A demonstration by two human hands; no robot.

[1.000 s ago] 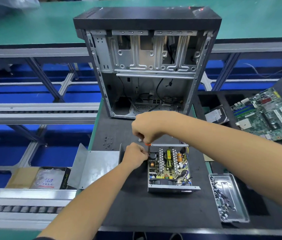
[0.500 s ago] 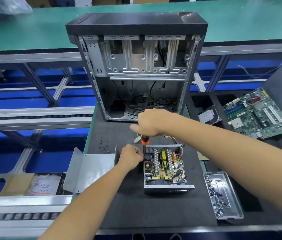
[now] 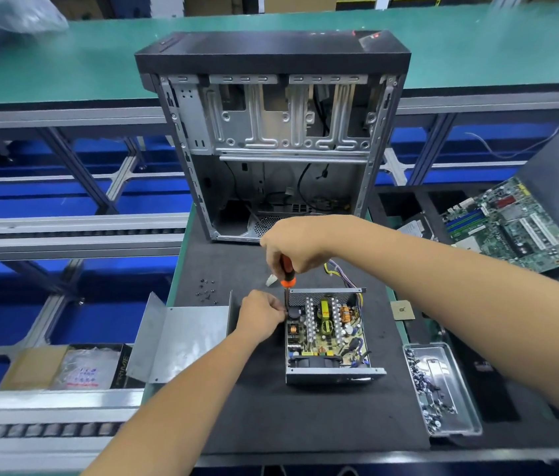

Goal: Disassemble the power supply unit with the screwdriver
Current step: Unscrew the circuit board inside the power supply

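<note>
The power supply unit point(image 3: 329, 338) lies open on the black mat, its circuit board, coils and heat sinks showing. My right hand point(image 3: 297, 247) grips the orange and black screwdriver point(image 3: 286, 276) upright, its shaft going down at the unit's far left corner. My left hand point(image 3: 261, 316) is curled against the unit's left wall, fingertips by the shaft near the tip; what they pinch is hidden. The unit's removed metal cover point(image 3: 178, 338) lies just to the left.
An empty computer case point(image 3: 271, 139) stands behind the unit. Several loose screws point(image 3: 206, 292) lie on the mat point(image 3: 305, 417). A metal tray of screws point(image 3: 441, 389) sits at the right, a motherboard point(image 3: 511, 225) farther right, a small chip point(image 3: 402, 310) near the unit.
My right hand has risen a little, showing more of the screwdriver handle. My left hand stays at the unit's corner. The view has shifted slightly.
</note>
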